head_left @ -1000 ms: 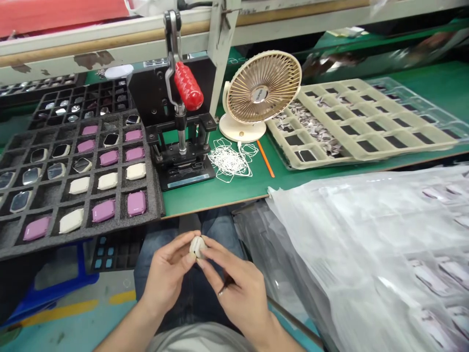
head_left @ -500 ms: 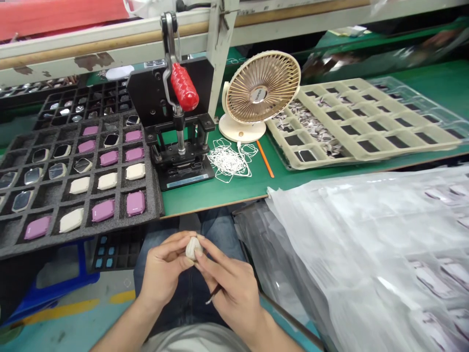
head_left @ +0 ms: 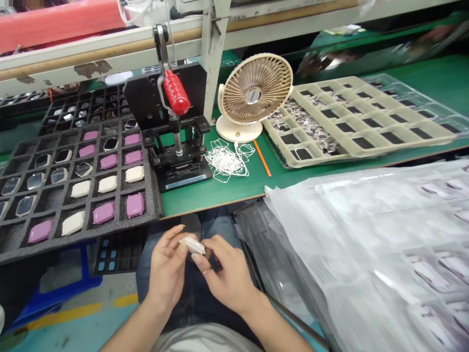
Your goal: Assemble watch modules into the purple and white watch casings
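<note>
Above my lap, my left hand [head_left: 169, 266] grips a small cream watch case [head_left: 193, 245] between thumb and fingers, tilted with a narrow side toward me. My right hand [head_left: 229, 271] is at the case's right end, thumb and forefinger closed about that end. Its other fingers are curled, and whether they hold anything is hidden. To the left on the bench, a dark foam tray [head_left: 144, 215] carries purple watch cases [head_left: 103, 212], cream watch cases [head_left: 73, 223] and several cases with dark glass faces [head_left: 25, 205].
A black hand press [head_left: 176, 146] with a red handle [head_left: 176, 93] stands behind my hands. Right of it are a cream fan [head_left: 256, 90], tangled white rings [head_left: 227, 161], an orange stick [head_left: 262, 158] and parts trays [head_left: 351, 151]. Plastic-covered trays [head_left: 330, 220] lie near right.
The watch case has turned from end-on to lengthwise in my fingers. My right hand has shifted slightly right and opened its grip; the thin dark piece under it no longer shows.
</note>
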Demonstrator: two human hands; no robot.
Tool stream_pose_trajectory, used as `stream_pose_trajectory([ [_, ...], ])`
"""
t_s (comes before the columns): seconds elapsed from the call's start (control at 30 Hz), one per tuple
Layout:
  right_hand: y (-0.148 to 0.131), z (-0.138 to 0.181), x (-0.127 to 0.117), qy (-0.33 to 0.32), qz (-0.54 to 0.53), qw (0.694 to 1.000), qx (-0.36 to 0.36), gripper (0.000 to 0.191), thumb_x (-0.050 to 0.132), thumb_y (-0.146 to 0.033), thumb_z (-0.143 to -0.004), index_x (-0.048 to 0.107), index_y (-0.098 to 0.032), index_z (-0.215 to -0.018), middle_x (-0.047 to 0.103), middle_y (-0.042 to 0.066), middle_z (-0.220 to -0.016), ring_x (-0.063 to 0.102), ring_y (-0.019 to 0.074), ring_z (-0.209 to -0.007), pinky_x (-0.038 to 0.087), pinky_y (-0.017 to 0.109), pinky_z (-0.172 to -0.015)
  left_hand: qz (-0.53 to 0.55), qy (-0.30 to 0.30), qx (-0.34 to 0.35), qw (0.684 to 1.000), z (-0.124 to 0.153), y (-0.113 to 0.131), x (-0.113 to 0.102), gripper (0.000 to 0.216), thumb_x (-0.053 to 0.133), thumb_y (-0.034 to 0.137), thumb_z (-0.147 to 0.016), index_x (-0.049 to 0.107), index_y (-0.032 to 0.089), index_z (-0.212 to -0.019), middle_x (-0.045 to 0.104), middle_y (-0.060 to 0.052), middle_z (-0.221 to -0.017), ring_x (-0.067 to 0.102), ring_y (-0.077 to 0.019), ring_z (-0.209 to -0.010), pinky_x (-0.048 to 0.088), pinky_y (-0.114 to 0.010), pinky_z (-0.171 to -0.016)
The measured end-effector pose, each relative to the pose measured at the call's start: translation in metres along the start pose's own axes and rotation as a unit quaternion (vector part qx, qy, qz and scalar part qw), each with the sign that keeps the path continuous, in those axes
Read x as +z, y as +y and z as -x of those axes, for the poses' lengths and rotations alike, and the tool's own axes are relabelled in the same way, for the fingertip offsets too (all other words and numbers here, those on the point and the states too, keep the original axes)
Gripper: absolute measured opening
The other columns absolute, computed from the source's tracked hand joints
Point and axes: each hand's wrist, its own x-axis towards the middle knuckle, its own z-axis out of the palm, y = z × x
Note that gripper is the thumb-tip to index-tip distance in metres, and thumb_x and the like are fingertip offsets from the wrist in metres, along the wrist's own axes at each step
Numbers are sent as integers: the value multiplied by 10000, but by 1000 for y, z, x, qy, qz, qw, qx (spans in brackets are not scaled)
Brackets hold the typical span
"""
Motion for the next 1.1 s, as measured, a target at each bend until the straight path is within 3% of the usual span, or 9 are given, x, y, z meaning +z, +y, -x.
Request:
stream_pose_trajectory([
  [0.1,3,-3,-3,-51,-3,997,-56,143,543,-299,-1080,655,-211,-1074,661,23,-813,614,153,-675,394,277,-587,3,-13,-17,1000,-2,0,-5,467,993,271,-677,810,211,-1103,834,-81,-948,794,-207,-879,616,-286,-844],
  [0.3,2,-2,-2,-8,-65,994,-82,95,569,-240,-1047,655,-205,-1029,588,-4,-739,523,135,-605,330,286,-574,22,-57,-23,998,-2,-2,-3,461,1012,262,-635,844,244,-1063,837,-66,-886,797,-215,-867,635,-299,-837],
  [0.5,3,-5,-9,-42,-278,955,98,349,635,-408,-1026,561,-193,-761,434,-45,-641,360,95,-548,256,256,-532,-139,-127,61,980,-7,2,-6,277,921,304,-797,849,264,-1061,817,-86,-1105,789,-216,-998,638,-297,-896],
  [0.57,5,-7,-12,-68,-415,884,205,449,665,-506,-993,507,-198,-708,354,-74,-567,262,78,-500,191,246,-494,-280,-191,191,921,-11,11,-10,378,904,255,-815,816,274,-1182,750,-102,-1282,740,-253,-1163,623,-340,-985],
  [0.67,6,-11,-14,-103,-558,760,319,510,767,-546,-891,460,-206,-668,285,-110,-488,163,51,-448,114,233,-458,-440,-265,381,769,-17,25,-12,541,841,96,-850,722,261,-1351,677,-125,-1399,688,-252,-1255,597,-373,-1058],
  [0.73,6,-15,-14,-125,-588,714,359,484,827,-521,-825,497,-199,-681,282,-120,-473,139,40,-430,88,224,-437,-475,-308,457,685,-20,33,-11,555,751,-10,-885,683,219,-1386,715,-129,-1319,700,-234,-1214,610,-382,-1035],
  [0.8,4,-18,-13,-137,-593,697,380,467,833,-536,-811,541,-186,-709,273,-128,-471,119,36,-422,69,219,-420,-477,-332,496,645,-23,36,-9,535,705,-61,-889,675,180,-1365,753,-121,-1210,716,-229,-1153,625,-389,-996],
  [1.0,3,-15,-3,-156,-531,739,384,647,677,-727,-884,416,-217,-584,249,-110,-481,140,44,-422,87,227,-423,-470,-285,494,674,-26,26,-10,344,672,-10,-930,706,191,-1207,769,-87,-1073,724,-225,-1008,619,-387,-891],
  [1.1,7,-24,-12,-98,-369,858,343,694,609,-783,-898,441,-213,-539,307,-74,-475,240,70,-434,185,239,-442,-497,-269,461,684,-29,20,-10,307,613,42,-982,684,188,-1242,747,-97,-1073,709,-225,-997,607,-380,-875],
])
